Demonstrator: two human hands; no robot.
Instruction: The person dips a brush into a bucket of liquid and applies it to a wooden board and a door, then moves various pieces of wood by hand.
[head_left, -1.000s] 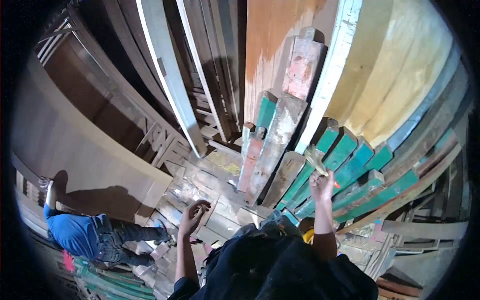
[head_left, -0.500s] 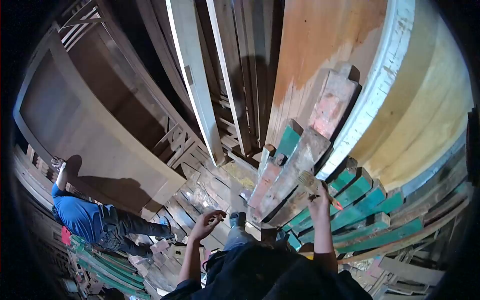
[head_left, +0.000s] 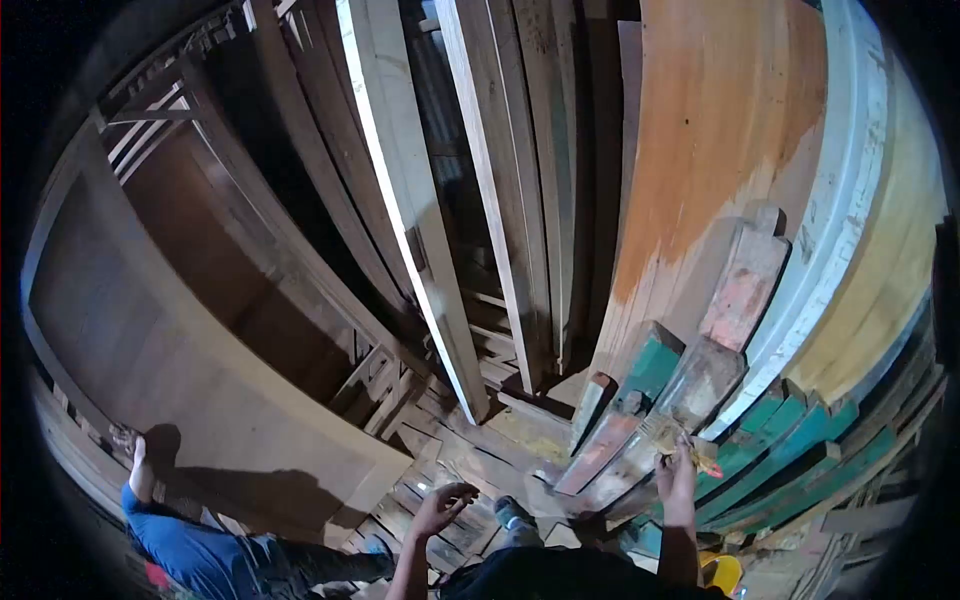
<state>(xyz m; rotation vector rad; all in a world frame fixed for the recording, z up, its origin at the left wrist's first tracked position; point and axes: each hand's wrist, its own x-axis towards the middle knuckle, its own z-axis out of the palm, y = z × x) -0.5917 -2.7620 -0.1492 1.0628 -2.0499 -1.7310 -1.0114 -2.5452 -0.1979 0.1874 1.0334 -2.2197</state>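
My right hand (head_left: 677,474) is closed round a paintbrush (head_left: 662,434). Its pale, wide bristles point up and to the left, and a red-orange handle end shows on the other side of the hand. Just beyond the brush are worn timber beams (head_left: 706,385) with grey, pink and green faces. My left hand (head_left: 442,507) hangs in the air over the plank floor, fingers loosely curved and apart, with nothing visible in it. Ahead of that hand stands a tall pale board (head_left: 440,270), on its end.
An orange-brown panel (head_left: 715,130) and a white-edged frame (head_left: 830,240) lean at the right. Green-painted timbers (head_left: 770,440) lie below them. A person in blue (head_left: 205,548) touches a large brown door panel (head_left: 190,330) at left. A yellow bucket (head_left: 722,572) stands near my right forearm.
My view has tilted up and turned left, so the panels and timbers sit further right. Both my hands appear lower and further right, the brush still in my right hand. One foot has moved.
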